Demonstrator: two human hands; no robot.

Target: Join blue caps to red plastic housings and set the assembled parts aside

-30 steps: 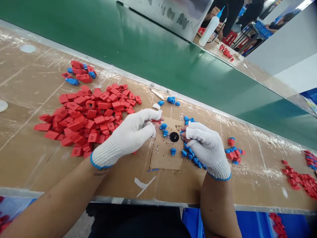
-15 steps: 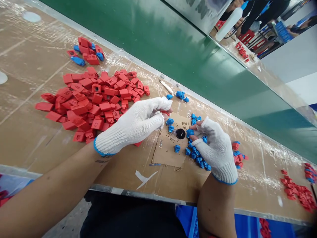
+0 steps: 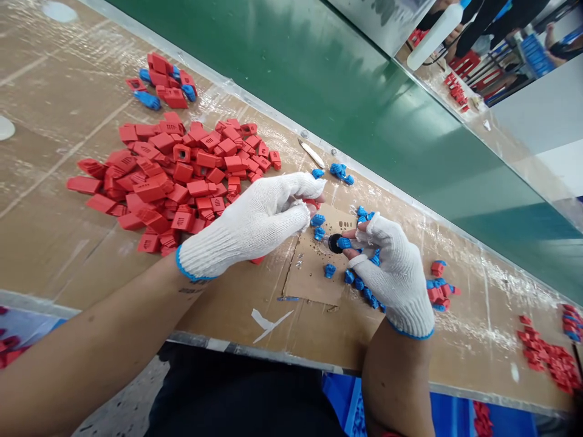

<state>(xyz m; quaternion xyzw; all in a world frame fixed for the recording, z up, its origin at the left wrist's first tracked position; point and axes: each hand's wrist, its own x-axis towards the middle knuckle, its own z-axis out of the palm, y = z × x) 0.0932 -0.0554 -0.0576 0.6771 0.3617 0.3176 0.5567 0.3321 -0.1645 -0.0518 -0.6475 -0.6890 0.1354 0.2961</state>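
Observation:
My left hand (image 3: 262, 224), in a white fingerless glove, pinches a red plastic part (image 3: 312, 203), mostly covered by the fingers. Between the fingertips of my right hand (image 3: 395, 267), gloved alike, is a small ribbed blue plastic part (image 3: 344, 243). It is held at a small round black dish (image 3: 334, 244); whether it touches the dish I cannot tell. The dish rests on a stained cardboard sheet (image 3: 312, 284). Some loose blue parts (image 3: 330, 271) lie on the sheet, and more blue parts (image 3: 367, 294) are partly hidden beneath my right hand.
A big heap of red parts (image 3: 182, 173) spreads at left. Behind it sits a small mixed red-and-blue pile (image 3: 168, 85); another mixed pile (image 3: 439, 291) is right of my right hand. A white-handled knife (image 3: 312, 153) lies near the green wall (image 3: 273, 73). White scraps (image 3: 268, 325) lie near the front edge.
My right hand has moved left, carrying the blue part from the blue pile to the black dish. My left hand still grips the red part. The view has shifted slightly.

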